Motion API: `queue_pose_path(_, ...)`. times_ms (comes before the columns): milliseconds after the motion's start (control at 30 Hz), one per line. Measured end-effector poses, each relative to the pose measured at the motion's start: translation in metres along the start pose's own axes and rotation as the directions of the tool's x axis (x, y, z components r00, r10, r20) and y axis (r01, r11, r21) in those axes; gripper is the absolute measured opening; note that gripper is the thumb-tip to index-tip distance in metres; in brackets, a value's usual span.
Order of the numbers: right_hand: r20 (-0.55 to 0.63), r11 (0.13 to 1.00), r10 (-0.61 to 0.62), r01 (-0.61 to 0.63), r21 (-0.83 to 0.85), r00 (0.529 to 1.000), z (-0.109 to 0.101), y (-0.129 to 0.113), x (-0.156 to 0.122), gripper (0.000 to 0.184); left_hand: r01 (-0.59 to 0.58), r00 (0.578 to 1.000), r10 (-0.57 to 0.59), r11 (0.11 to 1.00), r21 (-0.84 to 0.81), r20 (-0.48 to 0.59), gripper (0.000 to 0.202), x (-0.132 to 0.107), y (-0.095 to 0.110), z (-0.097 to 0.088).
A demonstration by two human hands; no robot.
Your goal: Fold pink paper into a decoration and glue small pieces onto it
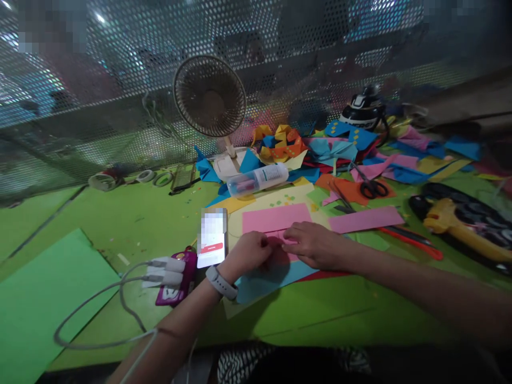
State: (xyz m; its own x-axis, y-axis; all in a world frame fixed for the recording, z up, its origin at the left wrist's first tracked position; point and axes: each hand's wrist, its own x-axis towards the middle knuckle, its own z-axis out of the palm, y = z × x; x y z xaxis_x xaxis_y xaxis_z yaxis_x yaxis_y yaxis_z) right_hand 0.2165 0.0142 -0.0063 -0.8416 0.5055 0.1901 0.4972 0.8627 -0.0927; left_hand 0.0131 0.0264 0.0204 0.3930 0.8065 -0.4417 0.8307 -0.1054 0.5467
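Note:
A small piece of pink paper [276,234] lies between my two hands, over a larger pink sheet [256,220]. My left hand [252,250], with a pale watch band at the wrist, curls its fingers onto the left side of the piece. From the right, my right hand [312,244] pinches the paper's other side, fingers closed. Beneath are a light blue sheet [264,285] and a cream sheet [236,226]. A pink strip [368,218] reaches out to the right of my right hand. A lit phone [212,240] lies left of my left hand.
Left of the phone sits a purple power adapter [176,277] with cables. A fan [210,96] stands behind, near a clear bottle [258,178]. To the right are scissors [372,188], a red-handled cutter [416,242] and a yellow-handled tool [460,224]. Colourful paper folds [280,144] pile up behind.

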Motion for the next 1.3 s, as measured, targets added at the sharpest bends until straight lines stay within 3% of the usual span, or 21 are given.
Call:
queue_pose_path(200,-0.016,1.0,-0.013,0.013,0.013,1.0,0.001,0.001,-0.001,0.023,0.062,0.991,-0.041,0.983,-0.172,0.126,0.034,0.008,-0.012,0.0)
queue_pose_path(500,-0.009,1.0,-0.005,0.005,-0.009,1.0,0.003,0.001,-0.001,0.025,0.112,0.978,-0.043,0.934,-0.339,0.204,0.031,0.012,-0.017,-0.002)
queue_pose_path(833,-0.013,1.0,-0.014,0.014,-0.003,1.0,0.003,0.0,-0.003,0.035,0.262,0.952,-0.162,0.872,-0.413,0.26,0.036,0.0,-0.024,-0.013)
queue_pose_path(1033,-0.037,0.999,-0.032,0.032,0.011,0.999,0.004,0.0,-0.003,0.034,0.242,0.962,-0.168,0.886,-0.396,0.214,0.039,-0.011,-0.036,-0.011)
queue_pose_path(1100,-0.037,0.999,-0.039,0.04,0.011,0.999,0.003,0.0,-0.003,0.033,0.19,0.98,-0.155,0.921,-0.339,0.126,0.035,-0.016,-0.035,-0.009)
queue_pose_path(1167,-0.04,0.999,-0.041,0.041,0.002,0.998,0.001,0.001,-0.002,0.032,0.068,0.99,-0.089,0.982,-0.177,-0.113,0.032,-0.021,-0.033,-0.006)
queue_pose_path(1233,-0.058,1.0,-0.027,0.026,-0.013,0.998,-0.003,0.001,-0.002,0.032,-0.077,0.917,0.108,0.992,0.096,-0.385,0.026,-0.022,-0.032,-0.002)
queue_pose_path(1300,-0.084,1.0,-0.007,0.005,-0.029,0.996,-0.005,0.002,-0.001,0.032,-0.192,0.809,0.338,0.925,0.328,-0.481,0.018,-0.019,-0.033,0.002)
